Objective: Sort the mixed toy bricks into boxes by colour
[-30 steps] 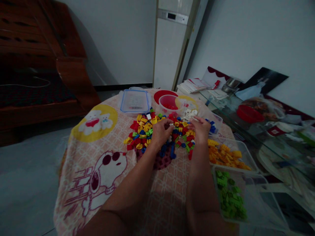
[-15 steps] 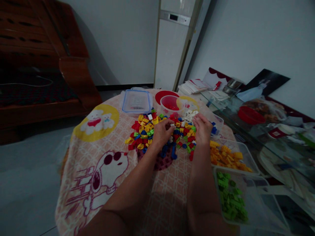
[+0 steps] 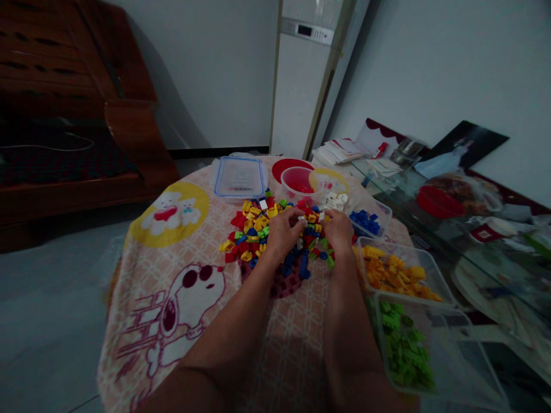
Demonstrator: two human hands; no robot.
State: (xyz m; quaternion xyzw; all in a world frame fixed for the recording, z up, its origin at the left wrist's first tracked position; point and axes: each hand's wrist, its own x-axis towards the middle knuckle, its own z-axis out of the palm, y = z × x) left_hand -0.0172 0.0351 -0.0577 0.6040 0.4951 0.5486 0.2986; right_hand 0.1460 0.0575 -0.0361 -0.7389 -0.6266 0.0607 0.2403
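A pile of small toy bricks (image 3: pixel 252 229) in red, yellow, blue and green lies on a cartoon-printed cloth (image 3: pixel 172 275) over a round table. My left hand (image 3: pixel 282 229) rests on the pile's middle with curled fingers pinching at bricks. My right hand (image 3: pixel 338 229) sits just to its right, fingers curled down into the pile. What either hand holds is hidden. Clear tubs at the right hold sorted bricks: orange (image 3: pixel 394 272), green (image 3: pixel 404 350), blue (image 3: pixel 365 219) and white (image 3: pixel 333 199). A red tub (image 3: pixel 297 179) stands behind the pile.
A clear lid with a blue rim (image 3: pixel 239 176) lies at the table's far side. A glass-topped table (image 3: pixel 473 241) with clutter stands to the right. A white standing appliance (image 3: pixel 301 80) and a dark wooden bench (image 3: pixel 64 115) are behind.
My right hand has moved left, from over the blue tub's edge to the pile next to my left hand. The left hand has stayed put.
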